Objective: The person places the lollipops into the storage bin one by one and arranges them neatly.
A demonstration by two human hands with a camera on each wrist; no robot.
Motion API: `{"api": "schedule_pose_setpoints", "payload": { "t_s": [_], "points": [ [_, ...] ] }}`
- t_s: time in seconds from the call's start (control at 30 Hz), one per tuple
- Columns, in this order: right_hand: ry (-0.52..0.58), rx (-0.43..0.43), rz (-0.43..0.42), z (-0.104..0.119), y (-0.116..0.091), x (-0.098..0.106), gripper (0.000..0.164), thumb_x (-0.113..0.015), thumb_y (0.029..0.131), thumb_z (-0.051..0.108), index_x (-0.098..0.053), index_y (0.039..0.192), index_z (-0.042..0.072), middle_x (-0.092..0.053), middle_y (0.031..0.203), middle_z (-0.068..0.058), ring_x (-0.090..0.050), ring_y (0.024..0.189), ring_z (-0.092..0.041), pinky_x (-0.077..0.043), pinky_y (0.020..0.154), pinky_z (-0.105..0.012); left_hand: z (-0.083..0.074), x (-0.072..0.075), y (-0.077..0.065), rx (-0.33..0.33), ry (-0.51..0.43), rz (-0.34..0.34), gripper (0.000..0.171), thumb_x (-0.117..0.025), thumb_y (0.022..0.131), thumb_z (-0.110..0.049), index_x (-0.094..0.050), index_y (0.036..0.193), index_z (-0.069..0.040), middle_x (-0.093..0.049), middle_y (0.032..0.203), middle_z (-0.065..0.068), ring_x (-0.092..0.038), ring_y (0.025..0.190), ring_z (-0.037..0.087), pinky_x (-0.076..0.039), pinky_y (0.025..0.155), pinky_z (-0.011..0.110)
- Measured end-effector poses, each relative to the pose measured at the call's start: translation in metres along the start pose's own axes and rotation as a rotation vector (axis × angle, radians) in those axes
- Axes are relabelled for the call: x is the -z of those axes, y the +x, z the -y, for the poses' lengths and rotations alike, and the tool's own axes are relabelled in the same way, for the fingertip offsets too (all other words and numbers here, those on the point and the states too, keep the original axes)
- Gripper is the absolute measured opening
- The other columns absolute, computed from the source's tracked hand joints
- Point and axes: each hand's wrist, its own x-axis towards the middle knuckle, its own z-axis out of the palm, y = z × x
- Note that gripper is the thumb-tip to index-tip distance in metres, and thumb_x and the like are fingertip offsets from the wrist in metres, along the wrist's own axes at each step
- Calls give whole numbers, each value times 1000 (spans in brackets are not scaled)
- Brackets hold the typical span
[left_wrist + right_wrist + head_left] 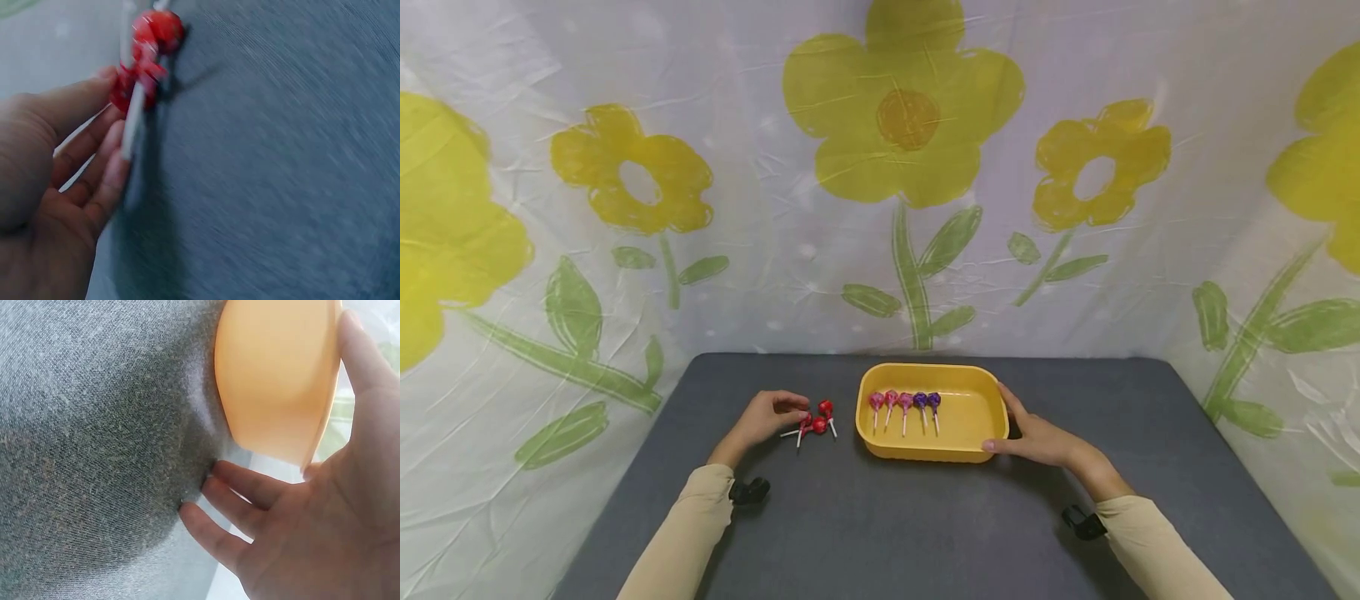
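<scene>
My left hand (770,415) is at a small cluster of red lollipops on the left of the table. Between its thumb and fingers it pinches one red lollipop (121,95), whose white stick points towards the palm side in the left wrist view. Other red lollipops (826,407) lie right beside it, overlapping in that view. With my right hand (1037,439) I hold the right end of a yellow tray (973,442), thumb over the rim. Three pink lollipops (891,397) and two purple lollipops (933,400) lie in a row inside, sticks towards me.
The dark grey table (880,533) carries the tray and lollipops. Behind it hangs a pale cloth (760,275) printed with yellow flowers. A black wrist strap (750,491) is at the left cuff, another black strap (1083,522) at the right.
</scene>
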Motion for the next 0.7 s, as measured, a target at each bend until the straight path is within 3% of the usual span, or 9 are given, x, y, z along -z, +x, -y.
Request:
{"api": "schedule_pose_setpoints", "payload": {
  "t_s": [0.23,0.7],
  "points": [
    [-8,-7,0,1,0,0,118,-70,85,58,12,159,16,-33,156,-31,-39,142,-45,-37,110,-62,10,-4,-5,1,-6,5,32,-75,88,-23,-73,116,-6,-73,107,13,-66,84,3,-54,72,19],
    [-1,10,12,-2,2,1,117,-69,86,57,13,159,15,-36,154,-30,-40,141,-44,-37,111,-61,18,-8,-6,-8,22,-40,29,-77,86,-26,-76,110,-11,-73,103,9,-63,83,2,-53,71,20]
  ]
}}
